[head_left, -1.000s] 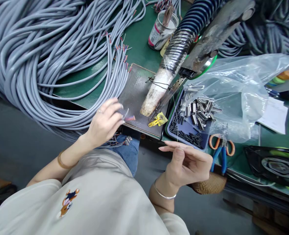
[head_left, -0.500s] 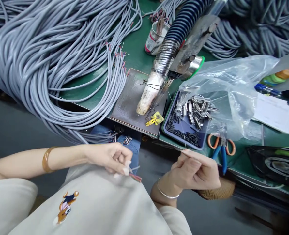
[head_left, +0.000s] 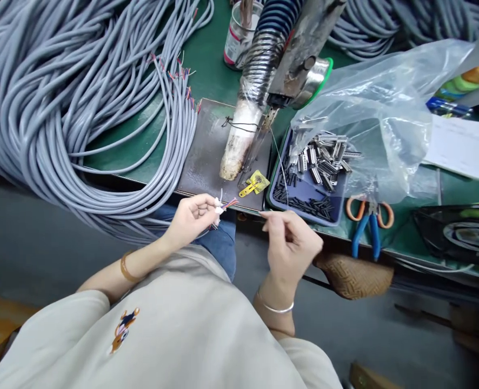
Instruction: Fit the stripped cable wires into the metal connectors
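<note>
My left hand (head_left: 193,219), white covers on its fingertips, pinches the stripped end of a cable, from which red, orange and purple wires (head_left: 230,203) stick out to the right. It is just in front of the bench edge. To its right, my right hand (head_left: 290,237) is closed with thumb and forefinger pinched together. A thin silvery solder wire (head_left: 283,173) runs down to that hand from beside the soldering iron (head_left: 263,135), which points down over a dark board (head_left: 203,146). Below the iron tip lies a yellow clip-like piece (head_left: 250,189).
Grey cables (head_left: 142,97) are heaped on the left. A blue tray (head_left: 337,216) holds metal connectors (head_left: 324,156) and black sleeves (head_left: 304,205), partly under a plastic bag (head_left: 385,108). Pliers (head_left: 367,229), papers (head_left: 458,146) and a ribbed hose (head_left: 272,38) are also around.
Both hands have moved up towards the bench edge; my left hand has carried the cable end close to the board. My right hand has moved left, nearer to it. The view has shifted slightly.
</note>
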Demonstrator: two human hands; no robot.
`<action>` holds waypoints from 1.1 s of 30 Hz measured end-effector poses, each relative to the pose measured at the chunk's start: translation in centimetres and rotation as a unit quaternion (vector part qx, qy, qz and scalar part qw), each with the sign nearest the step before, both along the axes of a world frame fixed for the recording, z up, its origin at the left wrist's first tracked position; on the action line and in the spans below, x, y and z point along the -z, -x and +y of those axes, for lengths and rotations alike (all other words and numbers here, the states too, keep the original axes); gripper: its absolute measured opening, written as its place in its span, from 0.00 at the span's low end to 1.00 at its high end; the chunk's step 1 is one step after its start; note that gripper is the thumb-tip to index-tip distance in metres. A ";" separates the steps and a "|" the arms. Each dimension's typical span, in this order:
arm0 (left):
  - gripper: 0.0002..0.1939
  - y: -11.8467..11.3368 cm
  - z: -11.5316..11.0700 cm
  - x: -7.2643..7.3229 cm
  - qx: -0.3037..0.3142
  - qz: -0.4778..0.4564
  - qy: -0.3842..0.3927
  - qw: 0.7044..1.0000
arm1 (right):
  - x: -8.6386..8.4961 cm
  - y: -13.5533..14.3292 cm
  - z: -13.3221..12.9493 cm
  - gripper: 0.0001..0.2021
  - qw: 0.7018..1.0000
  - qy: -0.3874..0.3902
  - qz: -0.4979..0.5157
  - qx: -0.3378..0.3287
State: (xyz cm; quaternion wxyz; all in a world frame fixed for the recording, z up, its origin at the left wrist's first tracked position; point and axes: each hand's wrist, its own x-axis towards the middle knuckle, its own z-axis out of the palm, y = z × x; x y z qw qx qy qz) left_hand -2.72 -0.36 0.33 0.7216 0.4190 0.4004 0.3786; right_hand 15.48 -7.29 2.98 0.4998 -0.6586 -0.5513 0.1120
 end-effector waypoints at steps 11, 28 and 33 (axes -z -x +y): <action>0.17 -0.4 1.2 0.6 0.057 0.059 -0.113 0.990 | 3.1 1.9 2.0 0.07 0.976 0.092 0.188 -0.066; 0.09 -0.6 0.5 1.2 0.041 0.099 -0.168 0.980 | 2.8 2.5 2.6 0.05 0.989 0.067 0.122 -0.052; 0.04 -0.8 -0.2 2.0 -0.036 0.220 -0.370 0.902 | 3.3 2.6 2.1 0.06 0.995 0.020 0.090 -0.023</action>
